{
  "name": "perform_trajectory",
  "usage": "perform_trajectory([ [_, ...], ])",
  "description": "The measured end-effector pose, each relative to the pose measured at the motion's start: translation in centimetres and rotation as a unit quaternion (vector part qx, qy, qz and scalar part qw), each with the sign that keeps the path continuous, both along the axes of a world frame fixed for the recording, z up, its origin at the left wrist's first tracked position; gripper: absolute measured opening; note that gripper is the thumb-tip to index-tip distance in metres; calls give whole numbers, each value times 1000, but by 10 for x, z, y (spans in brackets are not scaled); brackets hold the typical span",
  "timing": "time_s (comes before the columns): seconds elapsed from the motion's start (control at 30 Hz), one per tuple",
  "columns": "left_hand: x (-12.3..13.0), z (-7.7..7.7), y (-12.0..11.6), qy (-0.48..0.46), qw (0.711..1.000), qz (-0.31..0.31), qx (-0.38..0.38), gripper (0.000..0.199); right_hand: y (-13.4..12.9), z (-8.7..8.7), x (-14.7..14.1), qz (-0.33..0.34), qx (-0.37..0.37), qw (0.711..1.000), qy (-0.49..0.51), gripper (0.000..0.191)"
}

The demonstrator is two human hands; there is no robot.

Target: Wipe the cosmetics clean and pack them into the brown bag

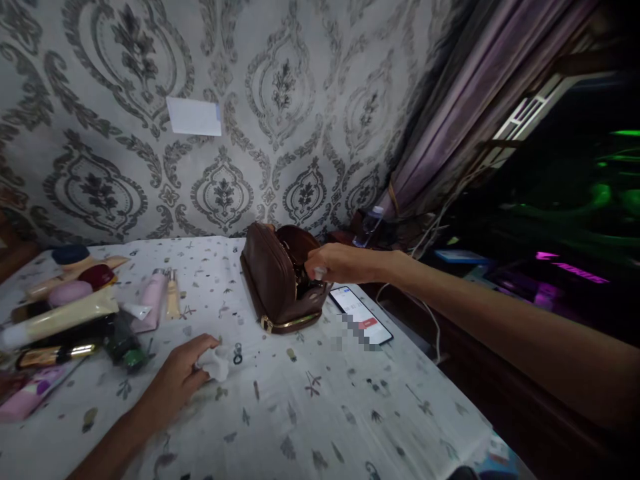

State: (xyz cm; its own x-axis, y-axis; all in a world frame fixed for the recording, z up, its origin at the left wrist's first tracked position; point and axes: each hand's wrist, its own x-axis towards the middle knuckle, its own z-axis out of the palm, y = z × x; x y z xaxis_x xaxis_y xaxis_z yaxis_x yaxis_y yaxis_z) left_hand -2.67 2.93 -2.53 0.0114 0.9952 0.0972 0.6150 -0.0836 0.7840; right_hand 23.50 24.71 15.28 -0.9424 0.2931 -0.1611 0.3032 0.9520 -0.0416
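Brown bag [270, 273] sits upright near the back of the table [280, 413], toward its right side. Smooth leather-look skin, soft shine, rounded body. Zip is undone, mouth gapes to the right, far side stands up as a rounded dark panel. Gold zipper track runs along the lower front rim, metal tab at the front corner. Inside is mostly dark; contents unreadable.

Right hand [327, 262] is at the bag mouth, fingers curled down on a small white bit [319, 272]. Too small to say what it is. Forearm comes in from the right, above the phone.

Left hand [187, 367] is over the cloth, front-left of the bag, thumb and fingers gripping a crumpled white tissue [214, 363].

Edges: patterned wall [223, 193] behind the bag. Phone [363, 315] lies flat just right of the bag, screen lit, close to the right table edge. That edge slants toward the front right; white cable [436, 327] hangs beyond it. Clear bottle [369, 227] stands past the bag, off to the right.

Room: tubes and makeup [70, 313] crowd the left side. Open cloth between that pile and the bag, with the widest open patch in front of bag and phone.
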Motion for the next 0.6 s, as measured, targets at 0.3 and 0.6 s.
perform_trajectory([
  [0.3, -1, -1, 1, -13, 1000, 4, 9, 31, -8, -8, -13, 43, 150, 979, -135, 25],
  [0.6, 0, 7, -1, -13, 1000, 9, -7, 31, -6, -24, -7, 81, 221, 961, -148, 16],
])
